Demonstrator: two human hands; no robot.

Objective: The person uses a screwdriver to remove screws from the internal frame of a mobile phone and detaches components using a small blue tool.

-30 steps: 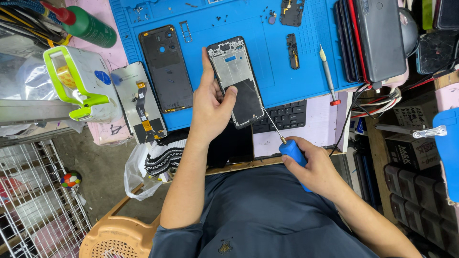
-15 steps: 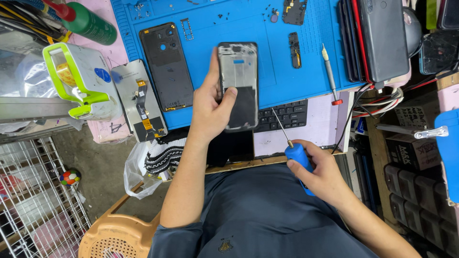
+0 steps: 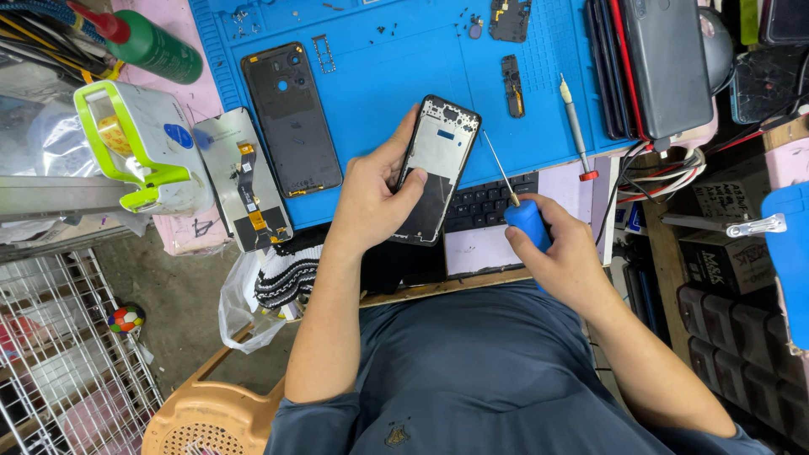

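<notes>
We see the left hand [image 3: 371, 198] pinching an opened phone frame [image 3: 438, 168] by its edges, held above the blue mat [image 3: 388, 76] at the surface's near edge. Right hand [image 3: 565, 257] has its grip wrapped tight on a blue-handled screwdriver [image 3: 518, 206], tip just beside the frame's right edge. Around: black back cover [image 3: 291, 118] and display panel [image 3: 244, 181] left, second screwdriver [image 3: 575, 139] right, keyboard [image 3: 489, 202] underneath.
</notes>
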